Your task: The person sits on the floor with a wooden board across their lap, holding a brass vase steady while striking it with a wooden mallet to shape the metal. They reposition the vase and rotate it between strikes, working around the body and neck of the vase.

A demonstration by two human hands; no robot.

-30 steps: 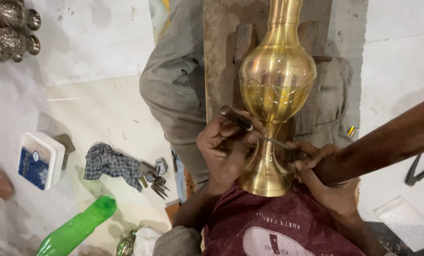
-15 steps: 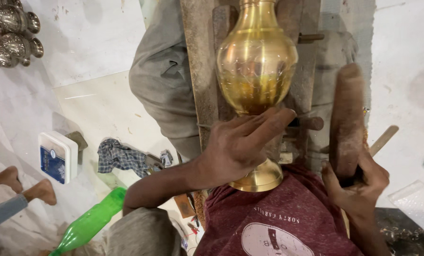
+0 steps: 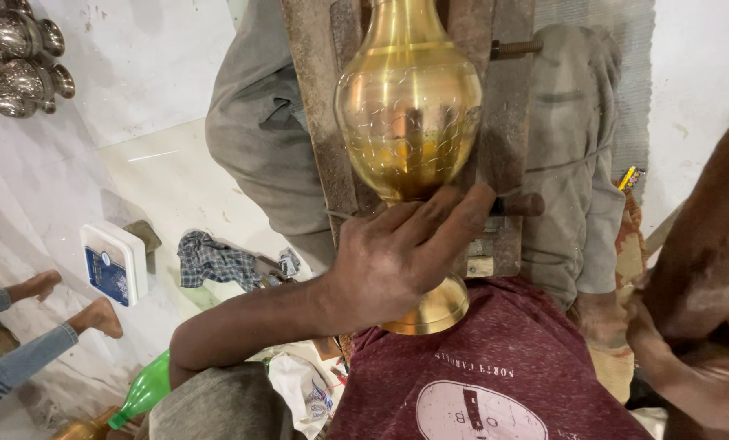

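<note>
A large brass vase (image 3: 409, 106) with fine engraved lines lies on a wooden board (image 3: 311, 122) across my lap, its round foot (image 3: 438, 310) toward my maroon shirt. My left hand (image 3: 397, 253) wraps over the narrow stem just below the belly, fingers stretched to the right. A thin tool with a dark handle (image 3: 521, 204) runs under those fingers. My right hand (image 3: 690, 371) is at the right edge, blurred, closed around a thick brown wooden club (image 3: 711, 244) that rises close to the camera.
Shiny metal vessels (image 3: 18, 57) sit at the top left. On the pale floor are a white and blue box (image 3: 113, 265), a checked cloth (image 3: 213, 261) and a green bottle (image 3: 144, 395). Another person's bare feet (image 3: 71, 305) are at the left.
The view has closed in on the vase. My left hand went from working the stem with the tool to covering it. My right hand has swung the wooden club up toward the camera.
</note>
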